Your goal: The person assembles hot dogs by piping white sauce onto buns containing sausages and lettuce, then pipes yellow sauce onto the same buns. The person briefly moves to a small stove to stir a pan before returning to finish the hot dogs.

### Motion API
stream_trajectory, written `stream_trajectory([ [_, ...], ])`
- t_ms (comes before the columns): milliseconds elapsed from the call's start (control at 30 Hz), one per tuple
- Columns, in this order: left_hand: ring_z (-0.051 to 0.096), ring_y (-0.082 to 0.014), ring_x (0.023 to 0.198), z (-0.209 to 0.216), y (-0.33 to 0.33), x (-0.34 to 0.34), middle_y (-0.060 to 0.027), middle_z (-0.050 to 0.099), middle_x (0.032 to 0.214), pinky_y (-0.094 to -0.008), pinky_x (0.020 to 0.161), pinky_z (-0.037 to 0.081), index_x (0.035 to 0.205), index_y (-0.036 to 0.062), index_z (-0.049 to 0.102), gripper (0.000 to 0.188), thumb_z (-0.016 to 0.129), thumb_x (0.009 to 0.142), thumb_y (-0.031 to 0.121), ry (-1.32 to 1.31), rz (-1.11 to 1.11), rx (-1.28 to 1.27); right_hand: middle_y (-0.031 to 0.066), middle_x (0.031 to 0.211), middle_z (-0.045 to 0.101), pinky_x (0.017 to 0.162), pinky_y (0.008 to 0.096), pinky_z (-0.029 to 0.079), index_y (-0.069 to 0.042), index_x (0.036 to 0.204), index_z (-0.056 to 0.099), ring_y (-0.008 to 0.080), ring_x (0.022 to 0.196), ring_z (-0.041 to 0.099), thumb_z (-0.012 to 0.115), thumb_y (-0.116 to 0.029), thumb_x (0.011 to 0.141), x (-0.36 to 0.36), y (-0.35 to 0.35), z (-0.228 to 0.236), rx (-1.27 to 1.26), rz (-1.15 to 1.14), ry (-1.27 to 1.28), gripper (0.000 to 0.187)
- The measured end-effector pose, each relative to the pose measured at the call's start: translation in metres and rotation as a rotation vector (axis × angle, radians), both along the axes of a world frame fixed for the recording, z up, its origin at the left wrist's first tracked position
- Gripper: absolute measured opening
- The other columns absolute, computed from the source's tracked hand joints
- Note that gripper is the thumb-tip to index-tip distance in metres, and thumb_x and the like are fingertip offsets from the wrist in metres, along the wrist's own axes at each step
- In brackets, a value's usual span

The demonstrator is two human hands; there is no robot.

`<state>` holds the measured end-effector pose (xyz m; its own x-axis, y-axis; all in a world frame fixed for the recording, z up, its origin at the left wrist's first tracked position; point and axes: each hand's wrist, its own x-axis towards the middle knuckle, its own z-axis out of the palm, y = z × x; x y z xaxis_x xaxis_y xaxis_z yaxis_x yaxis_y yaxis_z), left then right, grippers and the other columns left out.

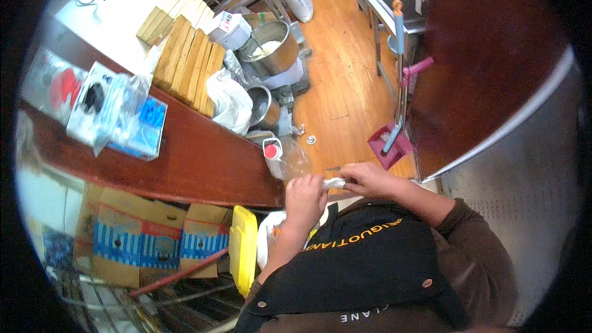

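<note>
In front of my body, my left hand (306, 194) and my right hand (368, 180) come close together, both closed. A crumpled whitish strip (333, 182) stretches between their fingers; whether it is plastic film or paper, I cannot tell. Just beyond my left hand stands a pale jug with a red cap (271, 151). Beside it is a rounded, see-through thing (297, 159), perhaps clear plastic, whose lower part my left hand hides. I wear a black apron (364, 259) over brown sleeves.
A dark red counter (209, 154) on my left bears an open box of blue-wrapped items (117, 111) and wooden boards (188, 65). Beyond are a large metal pot (269, 49) and sacks. A pink dustpan (390, 146) stands at right, cartons (142, 234) and a yellow lid (243, 250) lower left.
</note>
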<state>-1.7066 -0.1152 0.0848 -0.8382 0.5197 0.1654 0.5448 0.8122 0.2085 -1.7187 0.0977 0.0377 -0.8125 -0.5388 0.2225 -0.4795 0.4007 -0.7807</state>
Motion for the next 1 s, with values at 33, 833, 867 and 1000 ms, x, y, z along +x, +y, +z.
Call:
stream_trajectory([
  [33, 0.058, -0.0324, 0.091, 0.0, 0.001, -0.027, -0.012, 0.06, 0.092, -0.043, 0.084, 0.042, 0.105, 0.0068, 0.06, 0.033, 0.067, 0.073, 0.012, -0.024, 0.015, 0.029, 0.0158, 0.086, 0.061, 0.069, 0.0445, 0.049, -0.005, 0.095, 0.059, 0.0375, 0.082, 0.061, 0.064, -0.018, 0.085, -0.031, 0.003, 0.006, 0.024, 0.009, -0.001, 0.017],
  [833, 0.06, -0.0407, 0.08, -0.073, 0.099, -0.81, -0.0188, 0.061, 0.084, -0.0461, 0.069, 0.047, 0.09, 0.0017, 0.056, 0.008, 0.056, 0.086, 0.008, -0.59, -0.093, 0.462, 0.0119, 0.088, 0.062, 0.069, 0.0428, 0.051, -0.01, 0.094, 0.061, 0.0338, 0.085, 0.062, 0.062, -0.011, 0.084, -0.793, 0.12, -0.051, 0.176, -0.231, 0.058, 0.011],
  [867, 0.061, -0.0353, 0.075, -0.072, 0.119, -0.844, -0.0163, 0.06, 0.078, -0.0413, 0.066, 0.047, 0.09, 0.0016, 0.057, 0.006, 0.055, 0.086, 0.005, -0.651, -0.073, 0.548, 0.0111, 0.089, 0.063, 0.069, 0.043, 0.051, -0.011, 0.096, 0.062, 0.033, 0.084, 0.063, 0.062, -0.014, 0.085, -0.827, 0.133, -0.055, 0.132, -0.245, 0.069, 0.012],
  [1000, 0.048, -0.0055, 0.066, -0.05, 0.187, -0.971, 0.0031, 0.054, 0.077, -0.0227, 0.061, 0.041, 0.101, 0.0033, 0.057, 0.011, 0.047, 0.097, 0.008, -0.919, 0.002, 0.773, 0.0109, 0.089, 0.064, 0.066, 0.0435, 0.051, -0.011, 0.096, 0.062, 0.034, 0.081, 0.063, 0.061, -0.02, 0.088, -0.956, 0.19, -0.048, 0.148, -0.231, 0.057, 0.012],
])
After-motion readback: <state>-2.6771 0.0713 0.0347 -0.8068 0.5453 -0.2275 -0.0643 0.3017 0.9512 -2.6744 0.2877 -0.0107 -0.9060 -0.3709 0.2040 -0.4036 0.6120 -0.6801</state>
